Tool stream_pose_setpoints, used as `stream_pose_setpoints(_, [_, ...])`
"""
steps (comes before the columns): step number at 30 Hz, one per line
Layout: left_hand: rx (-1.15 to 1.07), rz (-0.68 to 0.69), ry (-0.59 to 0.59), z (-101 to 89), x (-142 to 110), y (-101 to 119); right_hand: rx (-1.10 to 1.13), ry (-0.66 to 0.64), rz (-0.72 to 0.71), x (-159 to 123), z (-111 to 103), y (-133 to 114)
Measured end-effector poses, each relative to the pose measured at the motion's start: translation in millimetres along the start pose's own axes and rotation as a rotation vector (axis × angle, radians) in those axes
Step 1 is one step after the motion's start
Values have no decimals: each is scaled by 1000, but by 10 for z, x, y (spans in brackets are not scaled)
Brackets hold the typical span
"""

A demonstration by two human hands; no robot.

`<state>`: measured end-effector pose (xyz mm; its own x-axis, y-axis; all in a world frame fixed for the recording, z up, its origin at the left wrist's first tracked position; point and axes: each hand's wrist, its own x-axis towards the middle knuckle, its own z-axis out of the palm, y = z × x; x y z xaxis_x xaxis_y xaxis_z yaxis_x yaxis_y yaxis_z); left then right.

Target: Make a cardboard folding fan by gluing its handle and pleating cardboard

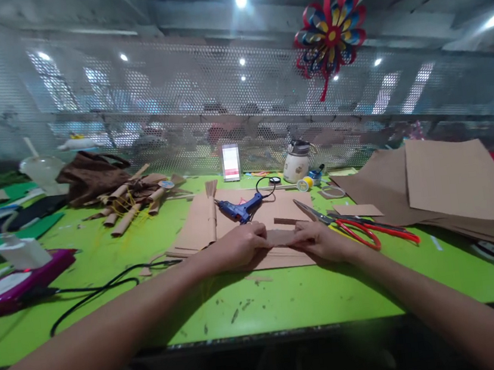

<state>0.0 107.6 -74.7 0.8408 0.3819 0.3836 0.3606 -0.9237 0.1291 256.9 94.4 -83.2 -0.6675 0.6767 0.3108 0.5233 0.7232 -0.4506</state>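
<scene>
Between my two hands is a small piece of brown kraft paper [279, 237], low over larger brown sheets [283, 260]. My left hand [249, 242] pinches its left end, and my right hand [319, 239] pinches the right end. Just beyond the left hand a blue glue gun [241, 208] lies on the sheets. A rolled paper piece with a fringed top [212, 210] lies left of it. Past the right hand are scissors with red handles [361, 232], their blades pointing up and left. A narrow brown paper strip [290, 221] lies behind the hands.
Left stands a purple power strip [15, 279] with a white plug [23, 251]; a black cord [101, 284] crosses the green table [191, 318]. Paper rolls [127, 217] lie farther back. A jar-like bottle [297, 161] and phone [230, 163] stand behind. Brown sheets [458, 183] are stacked right.
</scene>
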Motion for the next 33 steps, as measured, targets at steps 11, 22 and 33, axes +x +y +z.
stream_pose_setpoints(11, [-27, 0, 5, 46, -107, -104, -264, -61, -85, -33, 26, -58])
stream_pose_setpoints(22, [-62, -31, 13, -16, -127, -17, -164, -80, -36, -107, -101, -84])
stream_pose_setpoints(33, [-26, -151, 73, 70, -43, -9, -130, 103, -128, -36, 52, -63])
